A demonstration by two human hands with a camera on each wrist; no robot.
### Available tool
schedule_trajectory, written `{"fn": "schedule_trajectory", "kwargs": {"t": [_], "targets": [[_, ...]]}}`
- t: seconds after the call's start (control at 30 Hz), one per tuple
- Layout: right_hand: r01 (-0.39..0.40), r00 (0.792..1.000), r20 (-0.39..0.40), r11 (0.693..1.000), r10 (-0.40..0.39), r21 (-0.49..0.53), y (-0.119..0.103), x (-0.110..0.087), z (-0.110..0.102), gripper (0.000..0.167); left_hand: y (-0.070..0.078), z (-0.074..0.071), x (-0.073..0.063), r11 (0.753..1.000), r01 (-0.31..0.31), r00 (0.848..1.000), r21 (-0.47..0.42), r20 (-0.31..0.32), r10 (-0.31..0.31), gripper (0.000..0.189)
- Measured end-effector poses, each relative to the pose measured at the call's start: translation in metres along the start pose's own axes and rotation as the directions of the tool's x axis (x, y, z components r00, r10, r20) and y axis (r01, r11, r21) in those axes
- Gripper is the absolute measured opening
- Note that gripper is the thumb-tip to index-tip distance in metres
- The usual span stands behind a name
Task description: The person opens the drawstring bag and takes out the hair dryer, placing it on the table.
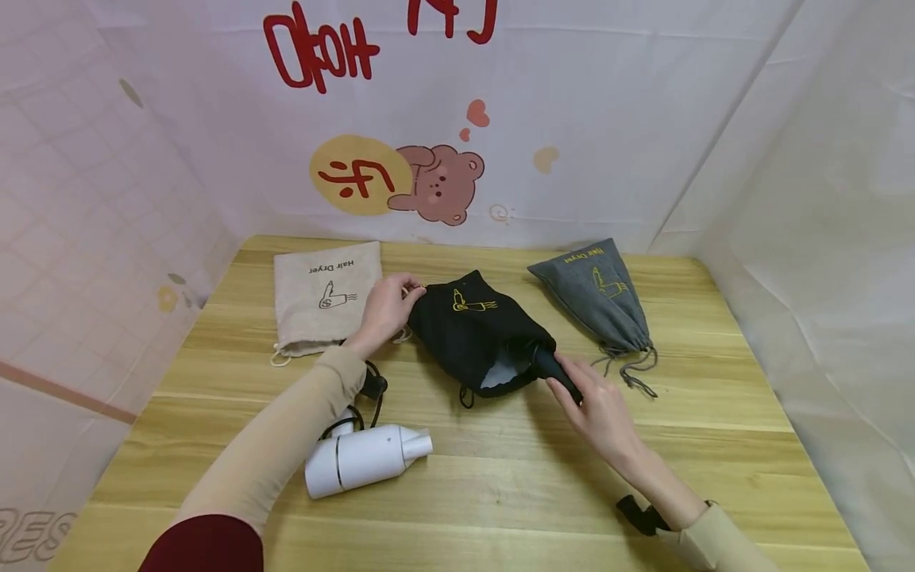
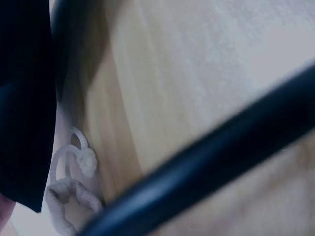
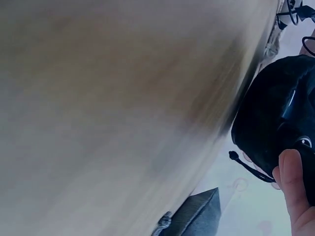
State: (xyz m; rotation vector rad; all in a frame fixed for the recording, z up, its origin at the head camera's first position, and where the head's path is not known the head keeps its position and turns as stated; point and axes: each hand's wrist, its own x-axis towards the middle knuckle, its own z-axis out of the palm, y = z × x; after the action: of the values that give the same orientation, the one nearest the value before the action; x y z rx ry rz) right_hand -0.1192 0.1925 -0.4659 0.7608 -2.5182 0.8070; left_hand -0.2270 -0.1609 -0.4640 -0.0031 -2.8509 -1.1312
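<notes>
A black drawstring pouch [image 1: 457, 342] with a yellow hair dryer print lies in the middle of the table, its mouth towards the front right. At its far left corner my left hand [image 1: 386, 308] pinches the cloth. My right hand [image 1: 599, 403] grips the black handle of a hair dryer [image 1: 556, 375] that sticks out of the pouch's mouth; the rest of the dryer is hidden inside. In the right wrist view, the fingers [image 3: 291, 172] lie along the handle beside the black cloth [image 3: 263, 118]. The left wrist view shows the pouch's dark edge [image 2: 27, 113].
A white hair dryer [image 1: 368, 461] with a black cord lies at the front left, near the left forearm. Behind it is a beige pouch [image 1: 329, 274]; a grey pouch [image 1: 608, 298] lies at the back right. Some small black thing [image 1: 638, 515] shows beside the right wrist.
</notes>
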Motion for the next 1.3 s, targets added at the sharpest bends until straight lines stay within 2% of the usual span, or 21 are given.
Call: {"fn": "schedule_trajectory", "kwargs": {"t": [0.1, 0.2, 0.37, 0.6, 0.67, 0.73, 0.87, 1.03, 1.1, 1.17, 1.23, 1.3], "targets": [[-0.003, 1.000, 0.021, 1.000, 0.003, -0.004, 0.002, -0.003, 0.000, 0.043, -0.001, 0.001, 0.000, 1.000, -0.010, 0.999, -0.001, 0.032, 0.010, 0.021], [-0.032, 0.996, 0.079, 0.999, 0.033, -0.017, 0.002, -0.003, -0.001, 0.043, -0.002, 0.001, -0.001, 0.999, -0.036, 0.996, 0.004, 0.080, 0.036, 0.019], [-0.079, 0.974, 0.206, 0.993, 0.097, -0.092, 0.000, 0.006, -0.006, 0.042, -0.003, 0.001, -0.001, 0.996, -0.087, 0.985, 0.021, 0.149, 0.083, 0.016], [0.002, 0.933, 0.352, 0.977, 0.074, -0.211, -0.003, 0.015, -0.005, 0.051, 0.001, 0.004, -0.001, 0.991, -0.122, 0.967, 0.061, 0.234, 0.105, 0.024], [-0.002, 0.927, 0.365, 0.973, 0.088, -0.231, -0.005, 0.015, -0.002, 0.054, 0.004, 0.005, -0.001, 0.989, -0.129, 0.962, 0.074, 0.252, 0.107, 0.025], [-0.042, 0.925, 0.358, 0.970, 0.128, -0.239, -0.006, 0.016, 0.001, 0.058, 0.005, 0.005, -0.001, 0.988, -0.130, 0.960, 0.087, 0.260, 0.103, 0.025], [-0.091, 0.921, 0.347, 0.963, 0.179, -0.255, -0.010, 0.022, 0.007, 0.073, 0.005, 0.007, 0.000, 0.986, -0.126, 0.953, 0.108, 0.288, 0.091, 0.026], [-0.003, 0.917, 0.377, 0.947, 0.130, -0.320, -0.012, 0.030, 0.021, 0.049, 0.006, 0.011, 0.000, 0.986, -0.134, 0.946, 0.102, 0.311, 0.096, 0.030], [0.010, 0.909, 0.391, 0.932, 0.143, -0.363, -0.011, 0.032, 0.027, 0.050, 0.007, 0.013, -0.001, 0.984, -0.147, 0.943, 0.104, 0.316, 0.107, 0.032], [-0.003, 0.897, 0.406, 0.919, 0.177, -0.394, -0.011, 0.033, 0.031, 0.059, 0.009, 0.015, -0.001, 0.981, -0.160, 0.939, 0.109, 0.322, 0.117, 0.031], [-0.011, 0.883, 0.425, 0.915, 0.198, -0.402, -0.010, 0.034, 0.035, 0.063, 0.010, 0.016, -0.001, 0.979, -0.164, 0.943, 0.119, 0.311, 0.120, 0.027], [-0.027, 0.877, 0.435, 0.923, 0.206, -0.383, -0.009, 0.035, 0.038, 0.056, 0.011, 0.017, 0.000, 0.982, -0.150, 0.952, 0.118, 0.286, 0.111, 0.024]]}}
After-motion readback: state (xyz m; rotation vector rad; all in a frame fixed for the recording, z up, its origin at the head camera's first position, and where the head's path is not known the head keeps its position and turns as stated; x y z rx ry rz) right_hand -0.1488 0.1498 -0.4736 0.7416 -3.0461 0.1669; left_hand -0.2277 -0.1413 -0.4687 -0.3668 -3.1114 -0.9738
